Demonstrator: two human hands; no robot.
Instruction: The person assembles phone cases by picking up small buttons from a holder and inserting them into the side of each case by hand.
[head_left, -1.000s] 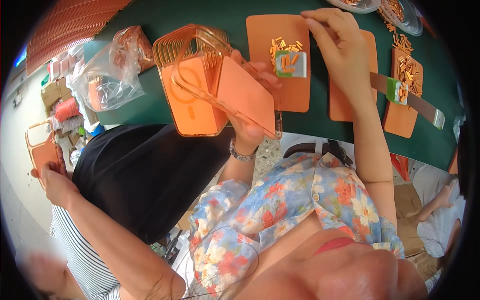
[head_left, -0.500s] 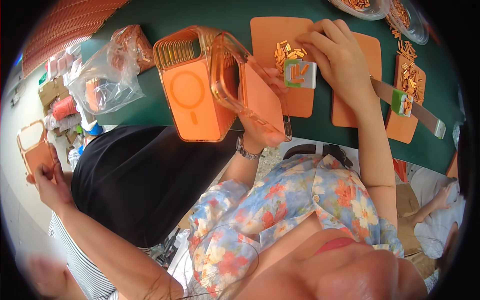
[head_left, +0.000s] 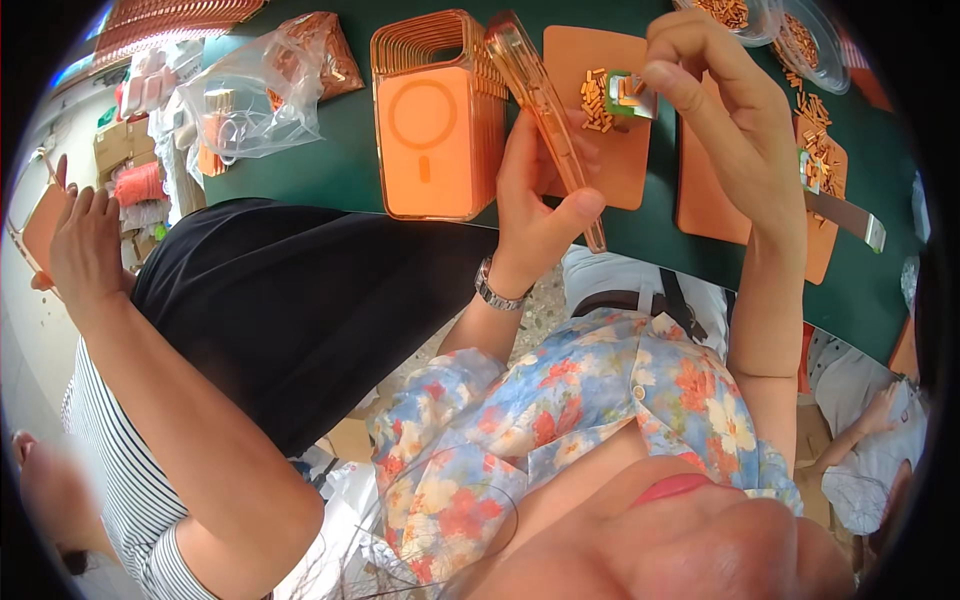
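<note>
My left hand (head_left: 535,190), with a metal watch on its wrist, grips a clear orange phone case (head_left: 545,125) turned nearly edge-on. A row of similar orange phone cases (head_left: 430,150) stands on the table just left of it. My right hand (head_left: 725,120) is raised above the orange pads, thumb and forefinger curled together; I cannot make out what is between them. Below those fingertips, several small copper-coloured pieces (head_left: 598,100) lie on an orange pad (head_left: 610,170), next to a metal strip end with green tape (head_left: 622,95) that carries more of them.
A second orange pad (head_left: 700,200) and a third, partly covered by small pieces (head_left: 820,145), lie to the right with a metal strip (head_left: 850,218). Clear tubs (head_left: 800,45) stand at the far right. A plastic bag (head_left: 260,110) lies far left. Beside me, another person's hand (head_left: 85,240) holds a case.
The case in my left hand has turned from showing its open face to edge-on. My right hand has risen slightly off the pad. The neighbour's hand has turned its case.
</note>
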